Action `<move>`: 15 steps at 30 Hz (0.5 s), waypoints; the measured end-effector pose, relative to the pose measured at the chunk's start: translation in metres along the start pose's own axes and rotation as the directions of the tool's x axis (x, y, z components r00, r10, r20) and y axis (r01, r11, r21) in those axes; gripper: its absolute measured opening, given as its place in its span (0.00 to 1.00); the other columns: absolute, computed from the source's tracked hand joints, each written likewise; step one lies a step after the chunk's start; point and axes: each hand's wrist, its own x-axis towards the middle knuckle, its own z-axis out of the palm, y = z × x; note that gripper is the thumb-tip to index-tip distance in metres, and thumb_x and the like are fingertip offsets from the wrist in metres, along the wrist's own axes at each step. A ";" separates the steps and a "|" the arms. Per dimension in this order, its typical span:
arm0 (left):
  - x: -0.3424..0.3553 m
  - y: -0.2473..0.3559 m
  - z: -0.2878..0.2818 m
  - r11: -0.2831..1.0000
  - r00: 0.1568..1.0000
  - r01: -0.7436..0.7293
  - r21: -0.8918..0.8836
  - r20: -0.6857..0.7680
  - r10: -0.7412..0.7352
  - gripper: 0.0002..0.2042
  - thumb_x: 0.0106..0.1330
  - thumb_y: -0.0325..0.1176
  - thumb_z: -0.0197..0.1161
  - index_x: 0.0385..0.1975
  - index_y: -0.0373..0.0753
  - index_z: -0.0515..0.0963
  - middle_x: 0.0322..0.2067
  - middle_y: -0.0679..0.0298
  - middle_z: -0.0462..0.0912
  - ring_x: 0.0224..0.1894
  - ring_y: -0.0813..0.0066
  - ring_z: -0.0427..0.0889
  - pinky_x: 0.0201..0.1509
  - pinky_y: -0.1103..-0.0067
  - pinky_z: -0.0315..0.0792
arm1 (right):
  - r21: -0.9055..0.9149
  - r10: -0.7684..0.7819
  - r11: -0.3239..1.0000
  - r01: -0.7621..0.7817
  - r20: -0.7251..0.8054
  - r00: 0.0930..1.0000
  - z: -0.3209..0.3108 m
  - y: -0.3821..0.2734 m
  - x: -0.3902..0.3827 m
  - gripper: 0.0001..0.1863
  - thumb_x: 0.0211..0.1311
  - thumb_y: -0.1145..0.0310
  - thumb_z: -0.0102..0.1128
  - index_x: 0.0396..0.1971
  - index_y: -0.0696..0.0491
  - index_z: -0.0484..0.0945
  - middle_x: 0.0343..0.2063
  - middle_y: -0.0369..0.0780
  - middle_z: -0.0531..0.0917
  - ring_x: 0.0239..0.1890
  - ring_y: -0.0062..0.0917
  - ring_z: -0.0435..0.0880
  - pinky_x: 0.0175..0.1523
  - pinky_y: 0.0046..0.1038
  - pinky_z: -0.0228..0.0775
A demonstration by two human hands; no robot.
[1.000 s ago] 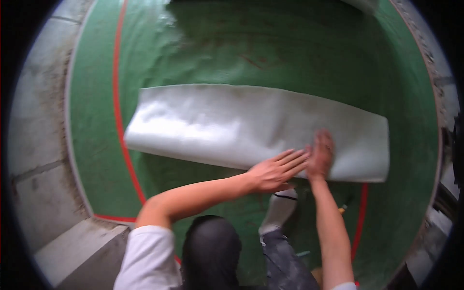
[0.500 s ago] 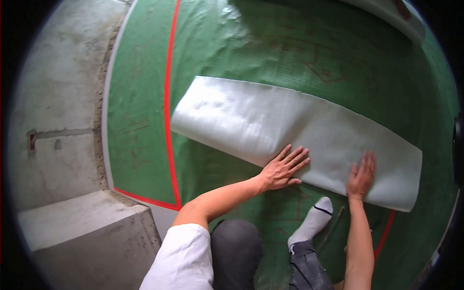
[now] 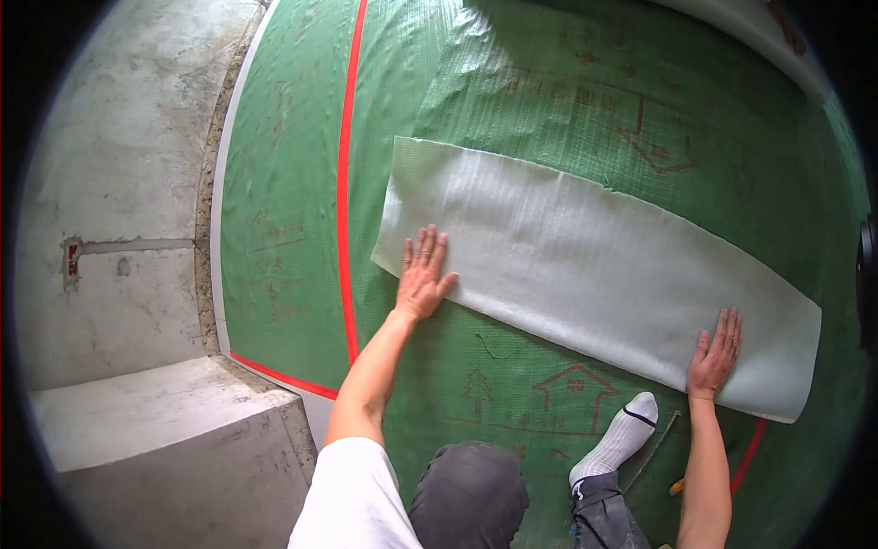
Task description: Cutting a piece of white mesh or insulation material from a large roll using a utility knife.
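A long whitish sheet of floor-covering material [image 3: 567, 256] lies slantwise across the green printed floor covering [image 3: 512, 384]. Its surface looks fairly flat, and its far left corner shows a greenish tint. My left hand [image 3: 423, 277] rests with spread fingers on the near edge of the sheet, close to its left end. Toward the right end, my right hand [image 3: 715, 357] lies palm down on the sheet with fingers stretched out. Neither hand grips anything.
Red tape [image 3: 345, 183] runs along the covering at left. Beyond stands a bare concrete wall [image 3: 128, 183] with a concrete ledge [image 3: 165, 407]. A white roll-like form [image 3: 768, 37] is at top right. By my socked foot [image 3: 622, 435] lie a thin strip [image 3: 652, 450] and a small yellow object [image 3: 676, 486].
My left hand has slid left along the sheet from its middle to near its left end. The buckle in the sheet has flattened. My right hand stays near the right end.
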 end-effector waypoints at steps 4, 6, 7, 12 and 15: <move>-0.013 -0.052 0.002 0.966 0.966 0.250 0.061 -0.083 -0.245 0.45 0.82 0.65 0.54 0.90 0.45 0.51 0.91 0.52 0.43 0.92 0.52 0.40 0.93 0.52 0.31 | 0.013 -0.006 1.000 0.005 0.004 1.000 0.001 -0.002 0.000 0.33 0.88 0.53 0.49 0.85 0.52 0.66 0.85 0.45 0.65 0.88 0.44 0.60 0.90 0.50 0.47; -0.010 -0.062 0.009 0.973 0.968 0.232 -0.005 -0.100 -0.231 0.45 0.83 0.65 0.53 0.91 0.46 0.51 0.91 0.52 0.43 0.92 0.52 0.40 0.93 0.52 0.32 | 0.001 -0.010 1.000 0.010 0.004 1.000 -0.002 0.002 -0.004 0.33 0.89 0.53 0.49 0.84 0.52 0.66 0.85 0.45 0.65 0.88 0.44 0.60 0.90 0.50 0.48; -0.011 -0.060 0.016 0.975 0.969 0.211 -0.071 -0.118 -0.218 0.44 0.84 0.66 0.51 0.91 0.47 0.52 0.91 0.52 0.44 0.92 0.52 0.41 0.93 0.51 0.33 | -0.011 -0.010 1.000 0.010 0.005 1.000 -0.006 0.008 -0.006 0.33 0.87 0.55 0.52 0.84 0.53 0.67 0.85 0.46 0.66 0.87 0.45 0.61 0.89 0.50 0.49; -0.012 -0.099 0.028 0.982 0.981 0.169 0.089 -0.109 -0.159 0.44 0.81 0.60 0.58 0.90 0.46 0.53 0.91 0.57 0.48 0.92 0.54 0.42 0.93 0.50 0.35 | 0.180 0.060 0.982 -0.055 -0.019 0.998 0.006 0.009 -0.005 0.35 0.71 0.68 0.68 0.78 0.54 0.75 0.80 0.47 0.73 0.84 0.46 0.67 0.88 0.48 0.57; -0.017 -0.092 0.011 0.933 0.980 0.196 0.302 -0.037 -0.194 0.40 0.85 0.51 0.54 0.90 0.40 0.52 0.90 0.54 0.48 0.92 0.55 0.42 0.93 0.51 0.32 | 0.100 0.058 0.993 -0.061 0.038 0.998 0.004 -0.014 0.000 0.37 0.75 0.59 0.68 0.80 0.53 0.72 0.82 0.47 0.70 0.85 0.45 0.65 0.89 0.50 0.53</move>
